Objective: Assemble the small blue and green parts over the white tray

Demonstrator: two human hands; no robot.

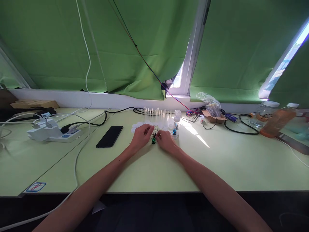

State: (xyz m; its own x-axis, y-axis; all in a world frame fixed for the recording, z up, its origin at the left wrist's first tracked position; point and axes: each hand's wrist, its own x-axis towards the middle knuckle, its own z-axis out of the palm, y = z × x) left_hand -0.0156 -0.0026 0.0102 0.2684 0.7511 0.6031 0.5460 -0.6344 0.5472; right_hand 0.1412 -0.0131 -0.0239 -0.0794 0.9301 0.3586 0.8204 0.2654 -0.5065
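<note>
On the desk, my left hand (143,135) and my right hand (166,140) face each other with curled, pinched fingers. Between and just below the fingertips sits a small green and black piece (153,140). Tiny dark bits lie by the fingertips, too small to name, and whatever the fingers pinch is hidden. Behind the hands stand several clear tubes (156,115) in a row. White round caps (137,126) lie beyond my left hand. Right of my right hand is a clear vial (178,116) with a white lid, and a blue piece (174,132) shows near it.
A black phone (109,136) lies left of my hands. Farther left, a white power strip (61,135) holds plugs, and a white cable crosses the desk. At right are a small cardboard box (214,118), cables, a clear jar (262,116) and an orange-filled bottle (278,122).
</note>
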